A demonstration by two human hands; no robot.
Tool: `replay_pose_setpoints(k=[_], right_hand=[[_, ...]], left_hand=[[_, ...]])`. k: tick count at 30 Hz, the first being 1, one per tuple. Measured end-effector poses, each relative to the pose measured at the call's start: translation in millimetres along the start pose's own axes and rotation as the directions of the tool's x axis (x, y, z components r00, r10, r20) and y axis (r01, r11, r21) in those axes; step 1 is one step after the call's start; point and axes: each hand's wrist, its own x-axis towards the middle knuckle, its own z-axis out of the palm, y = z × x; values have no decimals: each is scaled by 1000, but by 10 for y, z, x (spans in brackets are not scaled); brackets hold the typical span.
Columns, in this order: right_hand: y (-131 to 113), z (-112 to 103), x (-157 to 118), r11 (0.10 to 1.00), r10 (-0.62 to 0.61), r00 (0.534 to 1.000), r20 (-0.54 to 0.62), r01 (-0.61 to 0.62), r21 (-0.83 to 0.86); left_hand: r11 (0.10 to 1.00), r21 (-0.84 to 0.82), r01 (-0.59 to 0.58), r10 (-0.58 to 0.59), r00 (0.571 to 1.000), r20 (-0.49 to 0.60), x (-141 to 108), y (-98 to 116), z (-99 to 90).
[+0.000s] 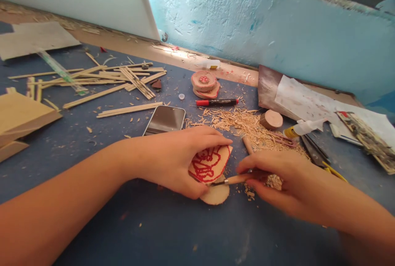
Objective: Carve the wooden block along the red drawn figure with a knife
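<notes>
My left hand (pixel 173 161) grips a wood slice (pixel 217 163) that bears a red line drawing and a red edge. Beneath it lies a second, plain round slice (pixel 217 195) on the blue table (pixel 173 237). Between the fingers of my right hand (pixel 277 179) is a carving tool (pixel 237 179) with a wooden handle; its metal tip points left and meets the lower edge of the drawn slice. Another wooden stick or handle (pixel 247 145) rests just above my right fingers.
A phone (pixel 166 119) and a red-black marker (pixel 217 102) lie beyond my hands, near wood shavings (pixel 240 120) and stacked slices (pixel 204 80). Thin sticks (pixel 108 85) are scattered at left. Glue (pixel 304 128), scissors (pixel 316 153) and a wood block (pixel 271 119) are at right.
</notes>
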Motion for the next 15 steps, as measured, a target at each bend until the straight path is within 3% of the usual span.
replay_pose_setpoints(k=[6, 10, 15], right_hand=[[-82, 33, 35, 991, -81, 991, 104, 91, -100], [-107, 12, 17, 980, -132, 990, 48, 138, -143], [-86, 9, 15, 962, -201, 979, -33, 190, -197]], left_hand=[[999, 34, 0, 1, 999, -43, -26, -16, 13], [997, -45, -56, 54, 997, -48, 34, -8, 9], [991, -84, -105, 90, 981, -171, 154, -14, 109]])
